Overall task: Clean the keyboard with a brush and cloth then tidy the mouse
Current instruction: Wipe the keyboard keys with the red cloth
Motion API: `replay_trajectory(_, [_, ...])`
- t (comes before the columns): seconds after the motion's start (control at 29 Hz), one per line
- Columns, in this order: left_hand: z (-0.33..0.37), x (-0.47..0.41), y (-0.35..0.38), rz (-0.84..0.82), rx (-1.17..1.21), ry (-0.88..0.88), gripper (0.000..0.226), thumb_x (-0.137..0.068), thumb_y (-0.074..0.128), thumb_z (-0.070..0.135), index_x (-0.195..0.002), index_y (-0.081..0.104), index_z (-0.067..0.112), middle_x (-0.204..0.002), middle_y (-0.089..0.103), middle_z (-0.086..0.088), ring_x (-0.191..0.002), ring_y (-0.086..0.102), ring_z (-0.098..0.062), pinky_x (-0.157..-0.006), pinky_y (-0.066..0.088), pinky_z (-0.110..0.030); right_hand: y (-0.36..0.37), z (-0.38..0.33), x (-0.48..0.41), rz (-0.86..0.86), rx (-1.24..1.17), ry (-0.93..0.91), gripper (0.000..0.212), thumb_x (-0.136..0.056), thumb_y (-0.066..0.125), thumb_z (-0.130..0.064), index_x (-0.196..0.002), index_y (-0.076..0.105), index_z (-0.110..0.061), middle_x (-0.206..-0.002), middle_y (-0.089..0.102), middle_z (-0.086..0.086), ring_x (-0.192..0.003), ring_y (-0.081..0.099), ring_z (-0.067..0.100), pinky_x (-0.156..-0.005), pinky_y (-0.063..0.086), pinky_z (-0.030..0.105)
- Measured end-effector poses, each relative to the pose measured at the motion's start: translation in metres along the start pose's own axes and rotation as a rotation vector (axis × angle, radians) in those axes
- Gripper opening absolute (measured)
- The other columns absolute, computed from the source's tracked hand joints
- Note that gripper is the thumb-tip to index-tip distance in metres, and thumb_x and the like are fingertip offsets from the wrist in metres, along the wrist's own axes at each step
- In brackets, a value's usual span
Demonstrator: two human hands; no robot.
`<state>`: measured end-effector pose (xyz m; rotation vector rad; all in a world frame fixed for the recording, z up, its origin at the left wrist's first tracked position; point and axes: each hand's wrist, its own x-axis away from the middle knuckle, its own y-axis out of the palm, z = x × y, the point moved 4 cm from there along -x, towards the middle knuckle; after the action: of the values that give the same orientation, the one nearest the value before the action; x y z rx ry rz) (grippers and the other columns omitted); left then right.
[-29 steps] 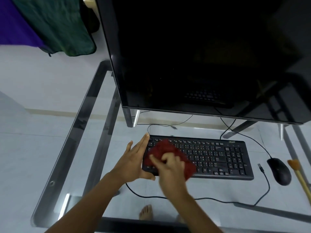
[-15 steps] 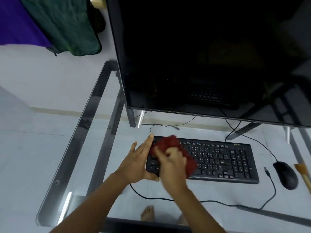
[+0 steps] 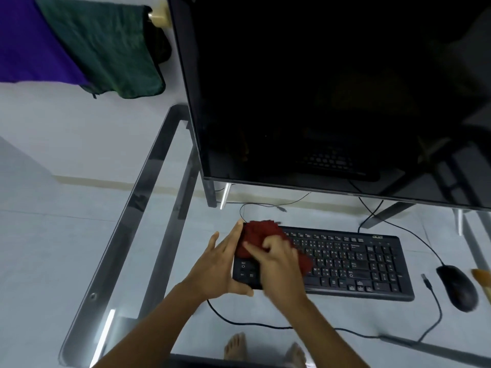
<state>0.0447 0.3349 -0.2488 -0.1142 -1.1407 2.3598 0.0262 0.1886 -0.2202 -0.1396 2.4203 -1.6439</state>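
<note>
Our right hand [image 3: 279,261] grips the bunched red cloth [image 3: 255,235] on the left-side keys of the black keyboard [image 3: 358,264], which lies on the glass surface [image 3: 332,312]. Our left hand [image 3: 220,264], fingers straight, braces its left end. Risks: the keyboard skids on the glass if the brace slips, the cloth snags a keycap, or a hard swipe shoves it into the mouse [image 3: 458,288] and brush [image 3: 482,277].
</note>
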Motion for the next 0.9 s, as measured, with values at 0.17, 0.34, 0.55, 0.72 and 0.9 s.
replay_trajectory(0.17, [0.002, 0.0, -0.002, -0.007, 0.013, -0.008, 0.143, -0.056, 0.077, 0.068, -0.146, -0.027, 0.03, -0.157, 0.017, 0.017, -0.143, 0.015, 0.0, -0.114, -0.016, -0.028, -0.015, 0.06, -0.002, 0.217, 0.006, 0.412, 0.06, -0.068, 0.078, 0.008, -0.117, 0.07, -0.026, -0.092, 0.055, 0.006, -0.078, 0.05, 0.023, -0.07, 0.034, 0.032])
replay_trajectory(0.34, [0.002, 0.0, 0.0, 0.002, -0.005, -0.006, 0.144, -0.055, 0.074, 0.071, -0.147, -0.026, 0.025, -0.154, 0.028, 0.012, -0.14, 0.028, -0.002, -0.118, -0.009, -0.034, 0.012, -0.012, -0.013, 0.005, -0.043, 0.195, 0.048, -0.084, 0.07, -0.025, -0.127, 0.056, -0.042, -0.099, 0.048, -0.004, -0.09, 0.046, 0.019, -0.079, 0.038, 0.034])
replay_trajectory(0.55, [0.003, 0.0, -0.001, -0.009, 0.033, -0.019, 0.144, -0.056, 0.078, 0.066, -0.146, -0.028, 0.03, -0.156, 0.021, 0.017, -0.143, 0.019, -0.002, -0.118, -0.011, -0.035, -0.017, 0.066, -0.012, 0.202, -0.002, 0.479, 0.048, -0.077, 0.071, 0.001, -0.115, 0.07, -0.029, -0.096, 0.056, 0.007, -0.086, 0.053, 0.025, -0.074, 0.033, 0.034])
replay_trajectory(0.72, [0.003, -0.001, 0.0, 0.016, -0.002, 0.002, 0.143, -0.056, 0.074, 0.07, -0.147, -0.027, 0.024, -0.155, 0.026, 0.01, -0.14, 0.028, -0.003, -0.117, -0.009, -0.031, 0.012, -0.017, -0.029, 0.124, -0.009, 0.323, 0.043, -0.084, 0.066, -0.013, -0.123, 0.063, -0.031, -0.096, 0.052, 0.001, -0.087, 0.049, 0.021, -0.072, 0.032, 0.032])
replay_trajectory(0.9, [-0.002, 0.0, -0.002, -0.002, 0.054, -0.024, 0.144, -0.054, 0.077, 0.068, -0.147, -0.026, 0.029, -0.153, 0.025, 0.02, -0.142, 0.018, 0.003, -0.116, -0.013, -0.027, -0.006, 0.041, -0.024, 0.055, 0.073, 0.236, 0.046, -0.089, 0.06, -0.013, -0.129, 0.058, -0.036, -0.105, 0.056, 0.002, -0.089, 0.051, 0.022, -0.077, 0.043, 0.033])
